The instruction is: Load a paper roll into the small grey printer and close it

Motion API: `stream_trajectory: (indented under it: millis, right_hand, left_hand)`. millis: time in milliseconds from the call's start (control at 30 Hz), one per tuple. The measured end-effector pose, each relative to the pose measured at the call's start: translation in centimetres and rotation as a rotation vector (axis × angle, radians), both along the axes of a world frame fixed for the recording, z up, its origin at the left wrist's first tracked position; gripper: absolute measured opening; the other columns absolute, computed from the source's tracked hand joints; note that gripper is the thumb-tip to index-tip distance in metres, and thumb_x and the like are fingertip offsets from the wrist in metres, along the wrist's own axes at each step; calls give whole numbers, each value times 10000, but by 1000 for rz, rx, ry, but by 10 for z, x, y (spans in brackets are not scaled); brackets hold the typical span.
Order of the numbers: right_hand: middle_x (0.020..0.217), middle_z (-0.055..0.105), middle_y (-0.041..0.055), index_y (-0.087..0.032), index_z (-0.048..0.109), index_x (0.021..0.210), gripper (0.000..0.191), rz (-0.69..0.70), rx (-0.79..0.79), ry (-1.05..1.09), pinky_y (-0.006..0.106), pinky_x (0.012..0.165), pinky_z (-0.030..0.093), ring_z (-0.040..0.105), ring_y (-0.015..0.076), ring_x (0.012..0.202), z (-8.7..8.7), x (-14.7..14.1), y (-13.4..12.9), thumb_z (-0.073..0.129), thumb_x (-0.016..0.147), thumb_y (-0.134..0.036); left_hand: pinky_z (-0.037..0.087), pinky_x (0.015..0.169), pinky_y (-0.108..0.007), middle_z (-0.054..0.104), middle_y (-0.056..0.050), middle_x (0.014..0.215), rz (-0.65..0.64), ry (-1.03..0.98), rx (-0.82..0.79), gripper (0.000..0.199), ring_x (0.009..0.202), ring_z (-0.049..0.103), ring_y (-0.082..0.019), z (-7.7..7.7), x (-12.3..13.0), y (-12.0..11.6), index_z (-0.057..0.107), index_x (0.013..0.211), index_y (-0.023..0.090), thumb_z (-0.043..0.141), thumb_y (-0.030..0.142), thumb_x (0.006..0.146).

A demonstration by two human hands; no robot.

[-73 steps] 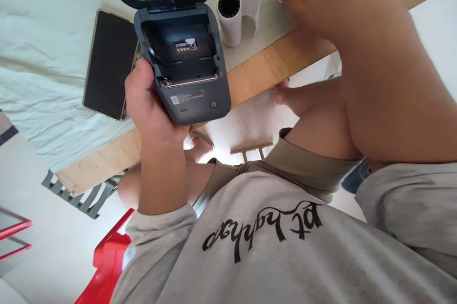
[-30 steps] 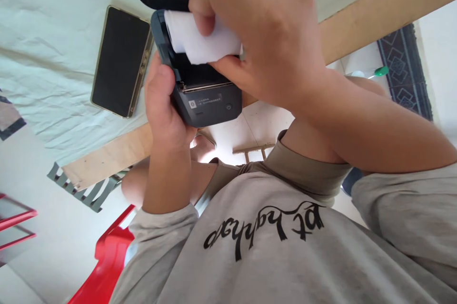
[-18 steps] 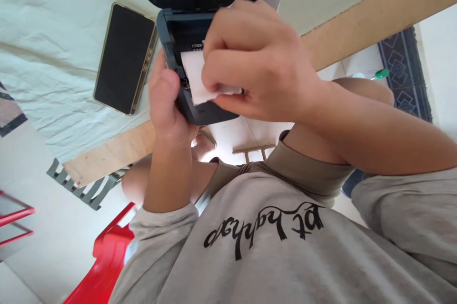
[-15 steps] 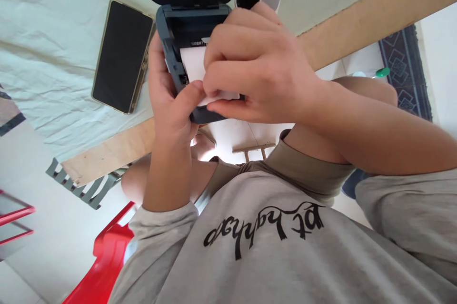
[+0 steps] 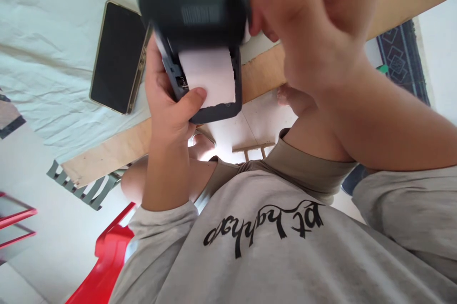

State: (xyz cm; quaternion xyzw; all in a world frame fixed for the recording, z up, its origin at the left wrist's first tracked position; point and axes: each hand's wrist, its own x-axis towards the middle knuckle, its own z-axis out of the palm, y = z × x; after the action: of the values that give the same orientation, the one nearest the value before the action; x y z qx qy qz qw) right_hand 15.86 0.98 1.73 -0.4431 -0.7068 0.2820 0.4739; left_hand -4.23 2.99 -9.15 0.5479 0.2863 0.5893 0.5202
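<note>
My left hand (image 5: 171, 99) grips a small dark portable printer (image 5: 217, 114) by its left side. Its thumb presses on a strip of white paper (image 5: 210, 75) that lies over the printer's inside, with a ragged edge near the front. The blurred black lid (image 5: 193, 6) is half lowered and covers the paper's far end. At the lid's right edge is my right hand (image 5: 303, 18), its fingers curled around that edge and partly cut off by the top of the view.
A phone (image 5: 117, 56) with a dark screen lies on the pale green cloth (image 5: 46, 37) left of the printer. The table's wooden edge (image 5: 110, 146) runs below. A red plastic chair (image 5: 107, 256) stands at lower left, and a dark patterned mat (image 5: 403, 65) at right.
My right hand has left the paper and moved up and right to the lid. The lid has swung from upright down toward the printer. My left hand has kept its hold.
</note>
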Motion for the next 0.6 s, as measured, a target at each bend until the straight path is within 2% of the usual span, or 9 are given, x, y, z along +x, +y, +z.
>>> stream_trajectory:
  millis: [67, 100, 167, 233, 267, 333, 433, 500, 600]
  right_hand:
    - [863, 517, -74, -23, 545, 997, 813, 56, 65, 18, 192, 873, 426, 505, -87, 823, 6, 1, -2, -141, 707, -350]
    - [868, 508, -58, -29, 534, 1011, 743, 101, 72, -16, 182, 823, 446, 524, -44, 802, 8, 2, -2, -78, 744, -354]
    - [973, 522, -14, -35, 518, 1052, 602, 183, -4, -126, 158, 809, 457, 508, 11, 923, 10, 4, -1, 82, 796, -362]
    - [1098, 496, 2, -53, 498, 1117, 526, 245, -107, -240, 153, 864, 476, 471, 64, 1061, 10, 5, 0, 253, 809, -402]
    - [1153, 469, -2, -71, 473, 1159, 519, 273, -129, -281, 169, 939, 472, 452, 64, 1095, 8, 5, 1, 308, 807, -415]
    - [1202, 437, -14, -88, 422, 1208, 525, 292, -108, -325, 196, 1074, 421, 420, 39, 1122, 4, 2, 2, 332, 816, -426]
    - [1220, 429, -18, -84, 393, 1224, 560, 311, -65, -328, 169, 1110, 399, 406, 22, 1117, -2, -3, 2, 372, 810, -460]
    - [1220, 430, -14, -84, 389, 1228, 581, 319, -58, -315, 153, 1109, 397, 410, 27, 1120, -4, -4, 2, 412, 801, -478]
    - [1240, 428, -1, -98, 387, 1238, 547, 309, -78, -351, 146, 1079, 411, 414, 42, 1137, -2, -4, 0, 446, 803, -423]
  left_hand:
    - [523, 754, -311, 579, -19, 1030, 11, 14, -15, 1059, 915, 604, -166, -1, -1, 0, 451, 1172, 262, 777, 614, 228]
    - [522, 780, -316, 578, -19, 1036, 17, 18, -17, 1062, 929, 603, -166, 0, 0, 0, 451, 1174, 258, 783, 610, 229]
    - [526, 792, -318, 580, -23, 1062, 16, 6, -16, 1084, 944, 601, -169, 4, 2, -2, 448, 1177, 258, 787, 615, 211]
    - [531, 777, -326, 581, -32, 1092, -5, -26, -24, 1081, 962, 600, -181, 11, 5, -5, 444, 1177, 255, 778, 632, 221]
    - [531, 763, -326, 585, -38, 1082, -16, -40, -34, 1059, 957, 602, -184, 15, 7, -8, 453, 1171, 242, 771, 642, 244]
    - [522, 715, -314, 593, -49, 999, -27, -47, -81, 904, 896, 611, -176, 26, 12, -15, 492, 1140, 200, 755, 617, 383]
    - [488, 650, -290, 568, -42, 862, 3, -45, -142, 538, 765, 597, -139, 38, 18, -25, 548, 1058, 180, 660, 492, 634]
    - [473, 632, -292, 571, -37, 840, 16, -58, -154, 449, 741, 590, -140, 42, 21, -28, 553, 1052, 202, 623, 439, 677]
    - [459, 622, -287, 588, -27, 821, 12, -77, -153, 485, 771, 603, -163, 42, 24, -26, 572, 1025, 212, 657, 458, 615]
